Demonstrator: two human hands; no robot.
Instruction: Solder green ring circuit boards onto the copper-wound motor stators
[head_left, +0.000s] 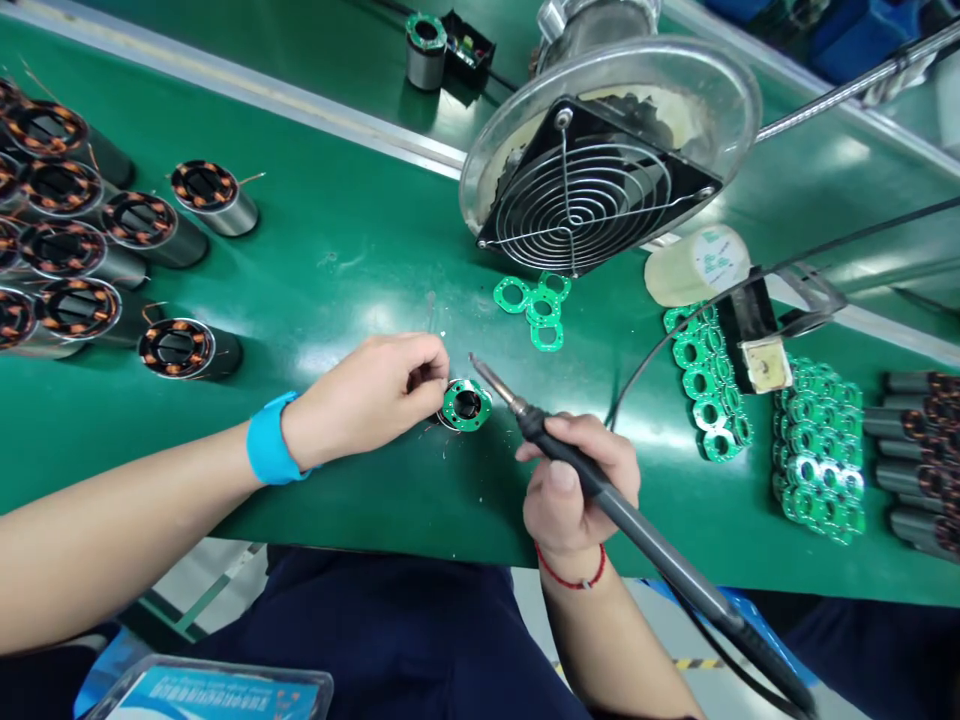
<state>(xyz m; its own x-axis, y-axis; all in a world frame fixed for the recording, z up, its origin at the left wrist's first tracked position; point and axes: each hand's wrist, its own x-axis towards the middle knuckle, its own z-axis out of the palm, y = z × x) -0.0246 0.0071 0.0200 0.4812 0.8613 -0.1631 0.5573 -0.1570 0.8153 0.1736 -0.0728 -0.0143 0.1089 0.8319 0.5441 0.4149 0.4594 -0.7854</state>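
My left hand (375,395) is closed in a pinch on a small motor stator (465,405) topped with a green ring-shaped circuit board, resting on the green table (337,260). A blue band sits on that wrist. My right hand (574,485) grips a black soldering iron (600,490) like a pen. The iron's metal tip points up-left and hovers just right of the green board, a little apart from it. Its cable runs off to the lower right.
Several wound stators (75,230) stand at the left. Loose green ring boards (536,300) lie mid-table, with stacks of them (817,455) at the right. A fume fan (592,170) with a wire grille tilts behind. A solder spool (697,265) and more stators (919,460) sit far right.
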